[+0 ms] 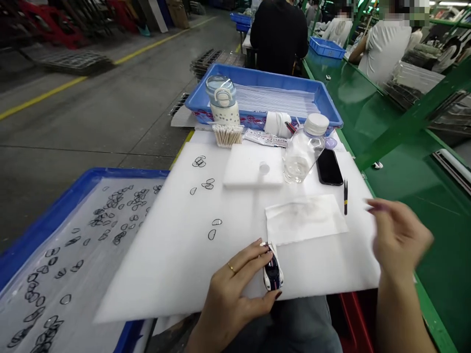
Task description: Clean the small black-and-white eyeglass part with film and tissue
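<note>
A factory floor with seated workers is stretching behind a white foam sheet (pixel 184 255) lying on the tabletop beside a green conveyor (pixel 412 171). The left hand (pixel 235 289) is closing its grip on a small toy car (pixel 273 272) at the sheet's near edge, just below a white wipe (pixel 305 218). The right hand (pixel 399 238) is hovering blurred above the sheet's right edge, fingers loosely spread, holding nothing. Black tweezers (pixel 345 196) and a clear bottle (pixel 304 149) are lying farther back.
</note>
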`<act>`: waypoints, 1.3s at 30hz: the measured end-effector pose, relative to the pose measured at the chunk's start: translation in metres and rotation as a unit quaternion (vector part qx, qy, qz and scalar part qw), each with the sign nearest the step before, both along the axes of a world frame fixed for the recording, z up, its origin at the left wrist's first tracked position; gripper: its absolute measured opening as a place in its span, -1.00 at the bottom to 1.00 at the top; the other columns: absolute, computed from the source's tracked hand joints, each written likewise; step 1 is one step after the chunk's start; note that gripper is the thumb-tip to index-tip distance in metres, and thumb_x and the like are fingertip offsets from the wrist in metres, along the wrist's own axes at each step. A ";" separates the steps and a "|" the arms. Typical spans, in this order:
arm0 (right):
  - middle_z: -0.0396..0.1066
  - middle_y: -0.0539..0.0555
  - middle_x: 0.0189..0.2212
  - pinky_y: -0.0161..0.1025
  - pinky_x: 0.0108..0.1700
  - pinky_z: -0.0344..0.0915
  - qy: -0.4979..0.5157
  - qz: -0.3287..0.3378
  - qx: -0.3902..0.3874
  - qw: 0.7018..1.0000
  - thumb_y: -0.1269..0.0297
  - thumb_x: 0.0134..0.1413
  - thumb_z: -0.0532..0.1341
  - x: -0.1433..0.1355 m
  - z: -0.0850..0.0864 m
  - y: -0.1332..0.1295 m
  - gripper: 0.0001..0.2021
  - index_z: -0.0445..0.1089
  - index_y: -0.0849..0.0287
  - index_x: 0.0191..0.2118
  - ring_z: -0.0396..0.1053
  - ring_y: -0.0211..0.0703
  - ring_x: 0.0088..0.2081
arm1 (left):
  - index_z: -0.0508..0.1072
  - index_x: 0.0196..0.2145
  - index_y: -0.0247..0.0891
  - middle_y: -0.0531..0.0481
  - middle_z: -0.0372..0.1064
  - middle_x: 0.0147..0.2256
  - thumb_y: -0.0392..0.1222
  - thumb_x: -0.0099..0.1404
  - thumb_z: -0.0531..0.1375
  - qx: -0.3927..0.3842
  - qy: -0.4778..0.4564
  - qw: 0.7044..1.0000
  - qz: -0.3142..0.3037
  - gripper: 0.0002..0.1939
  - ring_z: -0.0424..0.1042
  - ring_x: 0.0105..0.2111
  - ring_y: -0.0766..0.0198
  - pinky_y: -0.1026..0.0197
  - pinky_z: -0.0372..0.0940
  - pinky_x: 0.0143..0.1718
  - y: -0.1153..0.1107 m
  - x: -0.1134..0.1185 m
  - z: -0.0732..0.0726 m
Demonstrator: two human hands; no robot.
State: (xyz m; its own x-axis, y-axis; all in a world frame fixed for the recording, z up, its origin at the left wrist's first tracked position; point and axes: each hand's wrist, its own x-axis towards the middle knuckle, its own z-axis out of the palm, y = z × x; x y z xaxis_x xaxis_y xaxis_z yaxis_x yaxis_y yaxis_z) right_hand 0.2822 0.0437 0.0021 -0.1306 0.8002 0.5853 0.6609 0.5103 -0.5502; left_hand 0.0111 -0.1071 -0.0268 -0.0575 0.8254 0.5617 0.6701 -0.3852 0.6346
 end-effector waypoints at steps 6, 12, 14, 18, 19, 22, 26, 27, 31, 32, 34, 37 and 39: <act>0.54 0.20 -0.29 -0.01 -0.19 0.23 -0.319 0.126 -0.026 0.939 0.36 0.24 0.12 -0.072 0.002 0.045 -0.77 0.53 0.16 -0.33 0.39 0.07 -0.23 | 0.44 0.00 -0.21 -0.13 0.52 -0.01 -0.30 0.16 0.28 -0.039 0.059 0.997 -0.005 -0.58 0.56 -0.03 0.01 0.03 0.53 -0.04 -0.002 -0.005 -0.011; 0.39 0.04 -0.45 -0.15 -0.25 0.21 -0.152 0.137 -0.171 0.964 0.31 0.32 -0.03 -0.064 0.010 0.020 -0.79 0.29 0.13 -0.30 0.32 -0.12 -0.38 | 0.42 0.02 -0.18 -0.12 0.51 0.00 -0.29 0.16 0.26 -0.046 0.074 0.996 -0.009 -0.57 0.56 -0.03 0.03 0.09 0.54 -0.07 -0.002 -0.008 -0.014; 0.31 -0.01 -0.52 -0.18 -0.27 0.19 -0.146 0.156 -0.221 0.952 0.25 0.33 -0.01 -0.058 0.009 0.011 -0.77 0.26 0.11 -0.37 0.26 -0.15 -0.43 | 0.42 0.02 -0.18 -0.12 0.51 0.00 -0.28 0.16 0.25 -0.044 0.078 0.996 -0.009 -0.57 0.56 -0.04 0.04 0.08 0.54 -0.07 -0.001 -0.009 -0.016; 0.33 0.02 -0.48 -0.20 -0.25 0.21 -0.019 0.164 -0.252 0.953 0.12 0.29 0.04 -0.041 0.002 0.007 -0.68 0.31 0.13 -0.45 0.28 -0.15 -0.39 | 0.41 0.03 -0.18 -0.11 0.51 0.00 -0.24 0.20 0.24 -0.042 0.093 0.995 -0.002 -0.59 0.57 -0.04 0.05 0.07 0.55 -0.08 -0.001 -0.009 -0.020; 0.37 0.05 -0.41 -0.21 -0.28 0.23 0.069 0.134 -0.254 0.955 0.07 0.28 0.05 -0.033 0.003 0.008 -0.67 0.36 0.14 -0.40 0.31 -0.15 -0.37 | 0.41 0.03 -0.18 -0.11 0.50 0.00 -0.24 0.21 0.23 -0.042 0.096 0.994 -0.001 -0.59 0.56 -0.03 0.06 0.08 0.55 -0.08 -0.001 -0.009 -0.021; 0.39 0.07 -0.40 -0.21 -0.30 0.30 0.336 -0.004 -0.199 0.921 -0.03 0.20 0.08 -0.006 0.017 0.020 -0.65 0.36 0.15 -0.37 0.33 -0.16 -0.40 | 0.40 0.04 -0.18 -0.11 0.50 0.01 -0.23 0.23 0.21 -0.032 0.103 0.994 -0.003 -0.61 0.56 -0.03 0.09 0.11 0.54 -0.09 -0.001 -0.010 -0.023; 0.04 -0.09 -0.65 -0.23 -0.43 0.24 0.204 -0.144 -0.171 0.953 -0.05 0.27 -0.07 0.012 0.041 0.044 -0.61 0.04 0.07 -0.50 0.09 -0.24 -0.60 | 0.40 0.03 -0.17 -0.10 0.51 -0.01 -0.19 0.26 0.18 -0.022 0.113 0.993 0.000 -0.64 0.58 -0.06 0.10 0.12 0.55 -0.12 -0.001 -0.011 -0.025; 0.06 -0.07 -0.65 -0.25 -0.46 0.20 0.058 -0.170 -0.202 0.963 -0.03 0.29 -0.11 0.010 0.042 0.049 -0.60 0.04 0.08 -0.50 0.10 -0.23 -0.59 | 0.40 0.02 -0.17 -0.10 0.51 -0.02 -0.18 0.26 0.18 -0.022 0.117 0.993 0.002 -0.65 0.58 -0.07 0.10 0.11 0.56 -0.13 -0.001 -0.011 -0.025; 0.33 0.13 -0.55 -0.25 -0.43 0.12 -0.289 -0.191 -0.303 0.888 0.06 0.19 0.10 -0.008 0.026 0.059 -0.64 0.23 0.16 -0.54 0.31 -0.11 -0.47 | 0.40 0.02 -0.17 -0.11 0.52 -0.02 -0.16 0.27 0.18 -0.019 0.126 0.992 0.006 -0.65 0.58 -0.07 0.09 0.10 0.56 -0.14 -0.001 -0.011 -0.026; 0.37 0.16 -0.52 -0.24 -0.42 0.11 -0.302 -0.188 -0.310 0.882 0.12 0.16 0.13 -0.010 0.020 0.060 -0.69 0.26 0.18 -0.53 0.34 -0.08 -0.45 | 0.40 0.02 -0.17 -0.11 0.52 -0.02 -0.16 0.28 0.18 -0.018 0.127 0.992 0.005 -0.65 0.58 -0.07 0.09 0.11 0.56 -0.14 -0.001 -0.010 -0.026; 0.42 0.19 -0.46 -0.24 -0.40 0.10 -0.337 -0.178 -0.313 0.870 0.24 0.17 0.11 -0.006 0.011 0.058 -0.77 0.32 0.20 -0.47 0.38 -0.03 -0.41 | 0.40 0.02 -0.17 -0.11 0.52 -0.02 -0.16 0.28 0.17 -0.014 0.128 0.992 0.005 -0.66 0.59 -0.08 0.10 0.12 0.56 -0.14 -0.001 -0.009 -0.026; 0.44 0.19 -0.43 -0.23 -0.39 0.09 -0.363 -0.171 -0.305 0.864 0.24 0.22 0.08 0.014 0.012 0.056 -0.79 0.35 0.19 -0.39 0.39 0.02 -0.38 | 0.40 0.02 -0.17 -0.11 0.52 -0.02 -0.17 0.27 0.17 -0.008 0.124 0.992 0.011 -0.65 0.59 -0.08 0.10 0.12 0.56 -0.14 -0.001 -0.009 -0.026; 0.42 0.15 -0.46 -0.23 -0.39 0.10 -0.362 -0.174 -0.292 0.868 0.18 0.24 0.08 0.025 0.025 0.056 -0.78 0.33 0.17 -0.37 0.37 -0.02 -0.40 | 0.40 0.02 -0.17 -0.11 0.52 -0.02 -0.19 0.25 0.18 -0.009 0.122 0.992 0.011 -0.64 0.58 -0.07 0.10 0.11 0.55 -0.14 0.000 -0.009 -0.025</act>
